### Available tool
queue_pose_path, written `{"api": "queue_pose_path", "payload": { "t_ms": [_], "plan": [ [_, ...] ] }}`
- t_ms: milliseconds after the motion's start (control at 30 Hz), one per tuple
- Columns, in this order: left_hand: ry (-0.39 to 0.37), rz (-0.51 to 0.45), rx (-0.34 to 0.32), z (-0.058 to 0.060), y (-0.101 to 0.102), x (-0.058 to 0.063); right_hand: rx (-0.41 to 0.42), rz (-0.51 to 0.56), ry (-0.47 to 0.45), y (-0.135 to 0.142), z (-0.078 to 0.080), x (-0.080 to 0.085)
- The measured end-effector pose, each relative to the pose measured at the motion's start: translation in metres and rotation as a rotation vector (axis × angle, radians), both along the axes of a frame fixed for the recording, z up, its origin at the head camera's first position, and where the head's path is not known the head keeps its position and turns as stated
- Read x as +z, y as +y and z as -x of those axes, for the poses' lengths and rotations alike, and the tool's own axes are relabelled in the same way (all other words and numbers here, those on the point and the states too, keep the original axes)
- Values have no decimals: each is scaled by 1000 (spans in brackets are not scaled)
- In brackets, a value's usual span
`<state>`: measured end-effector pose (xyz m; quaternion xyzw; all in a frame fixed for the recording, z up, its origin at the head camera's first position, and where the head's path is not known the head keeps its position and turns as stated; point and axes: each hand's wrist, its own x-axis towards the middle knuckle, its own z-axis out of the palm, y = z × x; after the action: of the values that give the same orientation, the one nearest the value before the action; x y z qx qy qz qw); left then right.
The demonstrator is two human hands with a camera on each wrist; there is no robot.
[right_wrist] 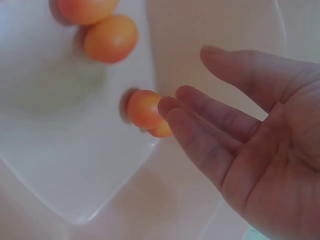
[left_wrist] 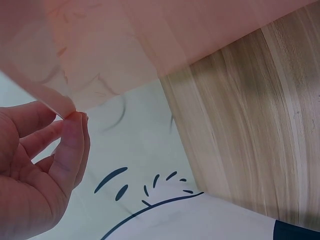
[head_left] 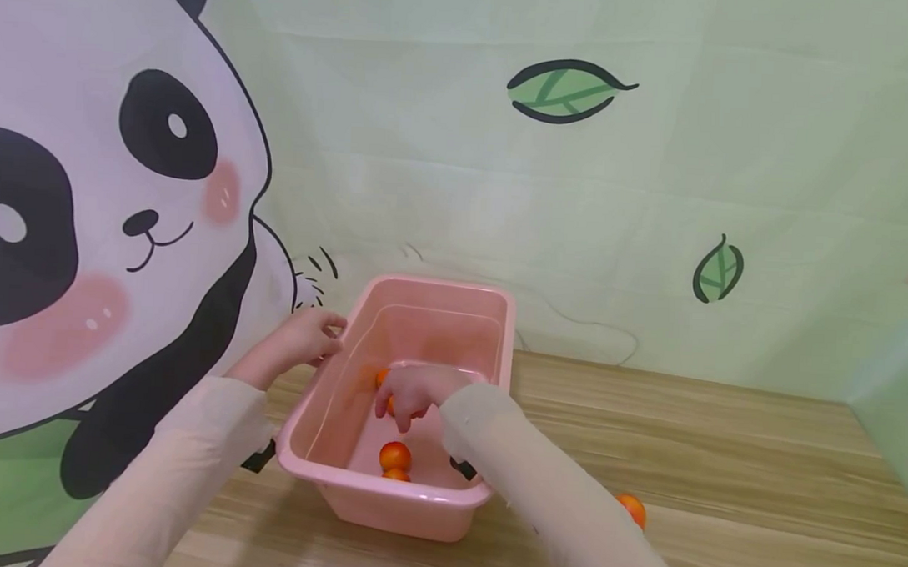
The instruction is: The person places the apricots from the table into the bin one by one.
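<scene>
My left hand [head_left: 305, 338] pinches the left rim of a pink plastic basin [head_left: 387, 487]; in the left wrist view the thumb and fingers [left_wrist: 73, 145] close on the rim's edge. Inside the basin, my right hand [head_left: 416, 391] reaches down with its fingers spread loosely and nothing between thumb and fingers. Smooth, round orange fruits lie on the basin floor. One pair, with an orange fruit [head_left: 395, 457] in front, sits at the near end. Another orange fruit [right_wrist: 145, 109] lies right by my right fingertips, partly covering one behind it.
One more orange fruit [head_left: 631, 511] lies on the wooden table [head_left: 689, 442] right of the basin, partly behind my right sleeve [head_left: 552, 487]. A cloth backdrop [head_left: 429, 149] with a panda and leaves hangs close behind the basin and along the left.
</scene>
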<state>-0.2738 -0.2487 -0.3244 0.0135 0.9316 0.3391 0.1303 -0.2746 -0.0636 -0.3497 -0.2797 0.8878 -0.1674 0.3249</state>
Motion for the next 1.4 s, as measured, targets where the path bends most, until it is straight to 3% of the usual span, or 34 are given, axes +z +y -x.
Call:
{"api": "queue_pose_path", "payload": {
  "t_ms": [300,600,1100,1400],
  "plan": [
    [-4,4,-1,0,2,1,36,-39,36,8,-1,42],
    [-22,15,4,-1,3,3,160,-38,131,30,-9,69],
    [-28,24,5,0,4,3,227,10,233,83,-14,72],
    [-19,9,-6,-1,5,3,215,93,274,125,-32,75]
  ]
}}
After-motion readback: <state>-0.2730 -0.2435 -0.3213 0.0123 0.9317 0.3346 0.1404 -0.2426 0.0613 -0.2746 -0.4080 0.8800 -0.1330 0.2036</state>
